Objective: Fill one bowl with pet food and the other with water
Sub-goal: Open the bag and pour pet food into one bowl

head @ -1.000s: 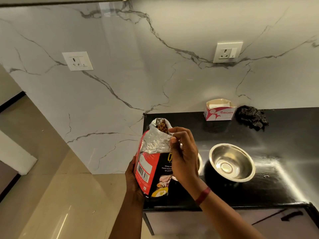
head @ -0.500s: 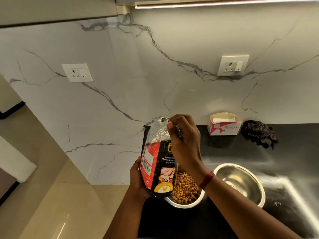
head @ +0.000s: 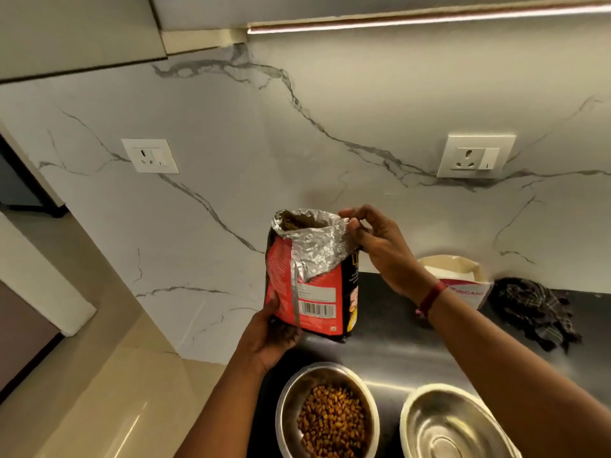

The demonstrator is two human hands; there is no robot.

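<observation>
My left hand (head: 269, 335) grips the base of the pet food bag (head: 310, 276) while my right hand (head: 377, 246) pinches its foil rim. I have lifted the bag upright, clear of the left bowl (head: 291, 391). Kibble (head: 332, 421) now fills that bowl; the right bowl (head: 426, 411) beside it on the table (head: 396, 342) is empty.

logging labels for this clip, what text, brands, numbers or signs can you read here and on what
"RIGAM": red band of the box by the wall; the start of the word is hidden behind the right hand's arm.
Food bag, held up by the left hand: barcode and white label panel, digits and print too blurred to read.
Bag's black side: yellow letters, mostly hidden, unreadable.
Sockets: no text visible.
</observation>
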